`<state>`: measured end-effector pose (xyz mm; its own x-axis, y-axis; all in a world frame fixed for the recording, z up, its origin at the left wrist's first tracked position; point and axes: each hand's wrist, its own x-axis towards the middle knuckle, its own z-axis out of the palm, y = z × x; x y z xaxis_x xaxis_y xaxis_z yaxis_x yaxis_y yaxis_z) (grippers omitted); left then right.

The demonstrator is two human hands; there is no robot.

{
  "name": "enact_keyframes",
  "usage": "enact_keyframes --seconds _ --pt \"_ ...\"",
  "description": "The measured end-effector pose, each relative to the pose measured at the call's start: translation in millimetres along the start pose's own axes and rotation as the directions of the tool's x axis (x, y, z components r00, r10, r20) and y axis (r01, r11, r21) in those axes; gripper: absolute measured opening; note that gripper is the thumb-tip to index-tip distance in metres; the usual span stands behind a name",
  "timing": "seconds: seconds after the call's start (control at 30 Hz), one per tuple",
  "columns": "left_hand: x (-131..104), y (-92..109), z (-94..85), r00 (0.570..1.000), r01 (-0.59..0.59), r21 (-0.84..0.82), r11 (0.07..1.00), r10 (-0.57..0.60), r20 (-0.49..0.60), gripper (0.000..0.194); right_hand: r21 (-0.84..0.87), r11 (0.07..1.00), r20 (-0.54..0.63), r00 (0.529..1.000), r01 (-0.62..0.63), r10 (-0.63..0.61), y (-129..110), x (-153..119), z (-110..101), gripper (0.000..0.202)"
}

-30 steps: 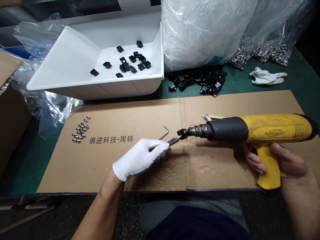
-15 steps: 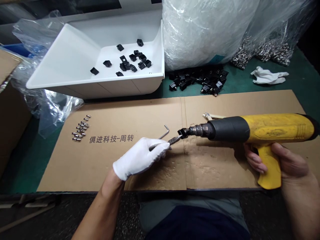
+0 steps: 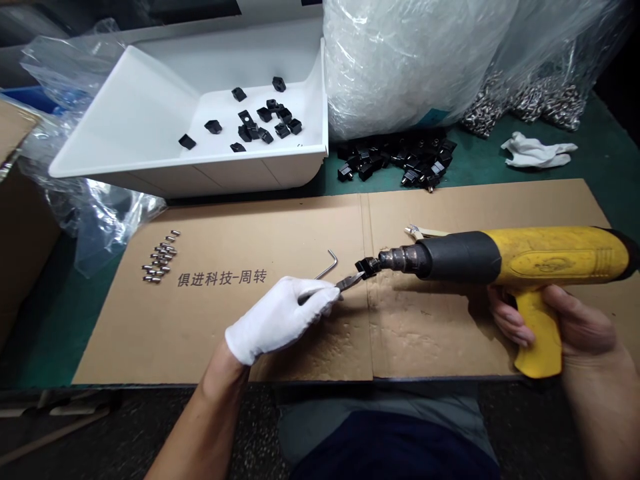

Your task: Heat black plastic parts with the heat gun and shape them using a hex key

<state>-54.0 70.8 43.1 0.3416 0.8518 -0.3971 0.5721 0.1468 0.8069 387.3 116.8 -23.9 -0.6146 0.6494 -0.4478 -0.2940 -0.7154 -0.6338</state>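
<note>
My left hand [image 3: 287,313], in a white glove, is closed around a small metal tool [image 3: 349,282], probably tweezers or pliers. The tool's tip meets a small black block [image 3: 366,268]. My bare right hand [image 3: 575,323] grips the handle of a yellow heat gun [image 3: 555,257], whose stepped metal nozzle [image 3: 403,259] points left, right beside the block. Just behind my gloved fingers, a hex key [image 3: 329,265] lies on the cardboard sheet [image 3: 310,227]. Part of a pale-handled tool [image 3: 425,233] shows behind the gun.
A white bin [image 3: 225,163] holds several black blocks. Black parts [image 3: 400,157] are heaped on the green table beside a wrapped plastic bundle [image 3: 410,67]. Metal pins [image 3: 160,257] lie at left; bagged metal parts [image 3: 545,103] and a white glove [image 3: 537,151] are at the back right.
The hands, gun and black block keep almost the same places. The view has shifted very slightly, with the bin and pins a little further left.
</note>
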Motion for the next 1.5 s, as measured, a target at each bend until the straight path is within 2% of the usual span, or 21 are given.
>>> enact_keyframes --seconds 0.17,0.77,1.23,1.5 --pt "-0.5 -0.1 0.0 1.000 -0.011 -0.006 1.000 0.011 0.007 0.045 0.007 1.000 0.026 1.000 -0.017 0.017 -0.1 0.0 -1.6 0.050" --pt "0.3 -1.0 0.8 1.000 -0.012 -0.028 1.000 0.013 0.007 0.044 -0.022 1.000 -0.022 1.000 0.016 -0.016 -0.4 1.0 4.3 0.047" --pt "0.1 -1.0 0.7 1.000 -0.017 -0.021 1.000 0.017 -0.003 0.045 -0.025 1.000 0.002 1.000 0.014 -0.014 -1.7 2.0 6.3 0.047" --pt "-2.1 -2.3 3.1 1.000 -0.002 -0.045 0.999 0.002 0.005 0.046 -0.045 0.999 -0.036 0.999 0.027 -0.029 0.7 1.8 3.8 0.049"
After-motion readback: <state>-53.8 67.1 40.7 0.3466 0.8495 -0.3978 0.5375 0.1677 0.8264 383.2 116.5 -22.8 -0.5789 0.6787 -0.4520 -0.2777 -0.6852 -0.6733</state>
